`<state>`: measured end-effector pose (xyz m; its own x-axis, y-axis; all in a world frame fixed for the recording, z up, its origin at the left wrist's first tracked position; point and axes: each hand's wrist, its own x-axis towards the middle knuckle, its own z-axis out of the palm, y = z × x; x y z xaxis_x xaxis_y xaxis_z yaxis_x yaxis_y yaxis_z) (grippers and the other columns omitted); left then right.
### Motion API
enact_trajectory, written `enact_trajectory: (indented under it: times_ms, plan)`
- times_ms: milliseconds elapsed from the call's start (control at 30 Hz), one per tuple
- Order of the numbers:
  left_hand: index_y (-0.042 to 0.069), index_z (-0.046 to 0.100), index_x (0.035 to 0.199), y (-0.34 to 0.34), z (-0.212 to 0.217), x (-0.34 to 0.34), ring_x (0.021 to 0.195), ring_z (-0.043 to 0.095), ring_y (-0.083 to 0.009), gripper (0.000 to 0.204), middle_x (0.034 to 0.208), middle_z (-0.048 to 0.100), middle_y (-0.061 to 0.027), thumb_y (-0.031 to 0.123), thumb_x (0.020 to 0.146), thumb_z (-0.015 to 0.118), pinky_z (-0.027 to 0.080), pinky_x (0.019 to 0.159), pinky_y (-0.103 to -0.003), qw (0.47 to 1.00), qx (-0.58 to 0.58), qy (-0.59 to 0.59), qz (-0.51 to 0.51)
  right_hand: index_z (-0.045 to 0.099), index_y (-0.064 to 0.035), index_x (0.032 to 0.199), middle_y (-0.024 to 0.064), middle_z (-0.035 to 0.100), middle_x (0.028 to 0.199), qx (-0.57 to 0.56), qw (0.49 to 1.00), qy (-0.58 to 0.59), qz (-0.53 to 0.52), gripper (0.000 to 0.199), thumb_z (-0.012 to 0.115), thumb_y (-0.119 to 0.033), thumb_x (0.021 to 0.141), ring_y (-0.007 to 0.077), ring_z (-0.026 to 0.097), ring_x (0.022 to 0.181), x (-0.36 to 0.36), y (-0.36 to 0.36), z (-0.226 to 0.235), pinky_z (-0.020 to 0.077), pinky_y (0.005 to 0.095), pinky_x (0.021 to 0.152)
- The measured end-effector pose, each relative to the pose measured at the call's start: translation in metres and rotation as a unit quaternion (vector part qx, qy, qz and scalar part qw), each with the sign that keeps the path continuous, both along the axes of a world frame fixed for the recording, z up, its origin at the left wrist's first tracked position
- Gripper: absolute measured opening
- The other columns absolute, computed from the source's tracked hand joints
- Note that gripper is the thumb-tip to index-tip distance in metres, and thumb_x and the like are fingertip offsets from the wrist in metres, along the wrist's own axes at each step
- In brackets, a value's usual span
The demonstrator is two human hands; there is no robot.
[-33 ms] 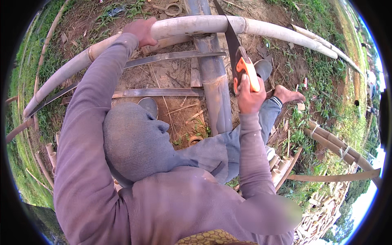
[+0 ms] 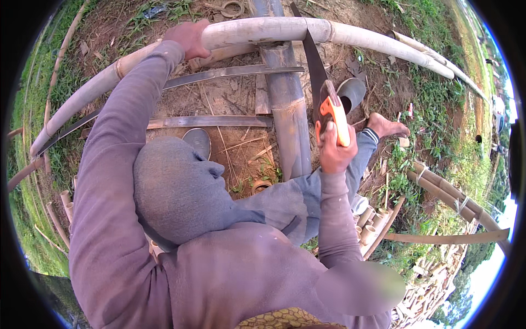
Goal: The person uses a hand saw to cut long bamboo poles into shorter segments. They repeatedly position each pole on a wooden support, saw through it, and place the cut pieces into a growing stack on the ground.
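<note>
Right hand (image 2: 336, 151) grips the saw (image 2: 318, 79), left hand (image 2: 189, 40) the pole (image 2: 252, 30); best cut straight beside the log (image 2: 289, 112)'s right edge.

bamboo pole (image 2: 252, 32) across front, gap between strips (image 2: 230, 72)

The right hand (image 2: 337, 151) drew the saw (image 2: 314, 63) toward the body, sliding its blade back across the bamboo pole (image 2: 246, 30). The orange handle (image 2: 341, 118) moved lower in the head view, and the far end of the blade came down with it. The right forearm (image 2: 335, 211) retracted accordingly. More of the grey shoe (image 2: 354, 92) beside the handle became exposed. The bent left knee (image 2: 175, 183) shifted slightly leftward.
</note>
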<state>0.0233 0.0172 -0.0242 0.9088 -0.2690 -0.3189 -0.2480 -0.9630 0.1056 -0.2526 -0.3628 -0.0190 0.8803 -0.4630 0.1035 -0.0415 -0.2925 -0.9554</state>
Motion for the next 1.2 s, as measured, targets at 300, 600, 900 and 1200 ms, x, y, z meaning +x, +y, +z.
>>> enact_trajectory:
  times_ms: [300,600,900,1200]
  plan:
    - [0.022,0.056,0.144,-0.019,0.009,0.009,0.114,0.072,-0.0391,0.079,0.125,0.075,-0.0152,0.044,0.074,0.083,0.058,0.098,-0.052,1.0,0.008,-0.004,-0.015,0.066,-0.0009,0.097,0.0014,0.064,0.066,0.028,0.999,-0.01,0.025,0.022,0.076,-0.02,0.104,0.0075,0.057,0.049,0.16,0.001,-0.007,0.0454,0.0254,0.043]
    - [0.02,0.059,0.138,-0.008,0.008,0.004,0.113,0.072,-0.0391,0.071,0.118,0.076,-0.0153,0.043,0.075,0.084,0.057,0.098,-0.053,1.0,-0.002,-0.003,0.003,0.06,0.0004,0.108,0.0037,0.062,0.07,0.096,0.995,-0.02,-0.001,0.018,0.071,-0.013,0.105,0.0081,0.058,0.054,-0.007,0.003,-0.007,0.0492,0.0236,0.047]
    - [0.021,0.057,0.143,-0.025,0.009,0.005,0.112,0.072,-0.0402,0.077,0.12,0.076,-0.0163,0.043,0.074,0.083,0.057,0.098,-0.053,1.0,-0.001,-0.009,-0.013,0.064,-0.0014,0.099,0.0017,0.063,0.066,0.068,0.997,-0.007,0.033,0.02,0.075,-0.017,0.104,0.0081,0.058,0.05,0.156,-0.008,-0.017,0.0465,0.0243,0.044]
    - [0.02,0.059,0.135,-0.003,0.001,0.006,0.112,0.072,-0.0395,0.07,0.118,0.076,-0.0158,0.043,0.074,0.083,0.057,0.096,-0.053,0.999,-0.009,-0.031,-0.009,0.061,0.0015,0.11,0.0031,0.064,0.07,0.077,0.997,-0.023,0.008,0.016,0.071,-0.011,0.105,0.008,0.056,0.052,-0.001,0.006,-0.02,0.0455,0.0239,0.046]
